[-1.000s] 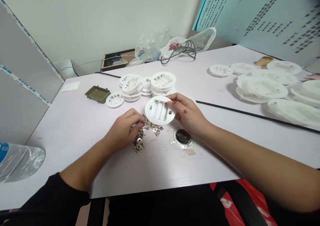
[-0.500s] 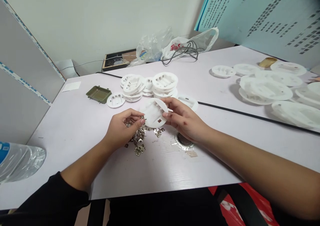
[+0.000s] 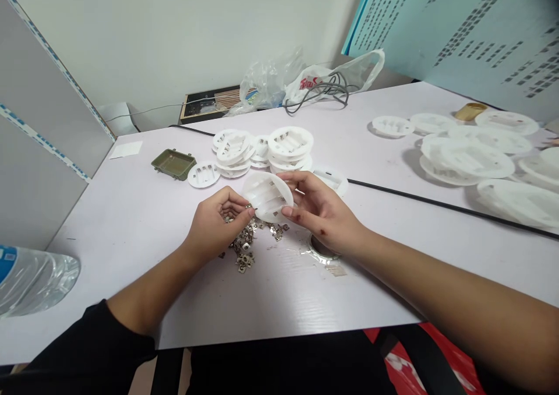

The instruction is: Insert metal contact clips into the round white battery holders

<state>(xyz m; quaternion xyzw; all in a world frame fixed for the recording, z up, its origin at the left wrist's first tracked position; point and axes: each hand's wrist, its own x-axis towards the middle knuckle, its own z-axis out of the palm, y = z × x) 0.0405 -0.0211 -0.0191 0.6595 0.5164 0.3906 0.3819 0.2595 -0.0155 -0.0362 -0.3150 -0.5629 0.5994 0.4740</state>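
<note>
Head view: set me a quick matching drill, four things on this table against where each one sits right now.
Things:
1. white disc
2. metal clips
3. green tray
4. water bottle

Places:
A. lying at the near left edge of the table
B. held in the right hand, just above the tabletop
C. on the far side, left of the stacked discs
D. loose heap at the left hand

Pairs: 1-B, 2-D, 3-C, 4-A.
</note>
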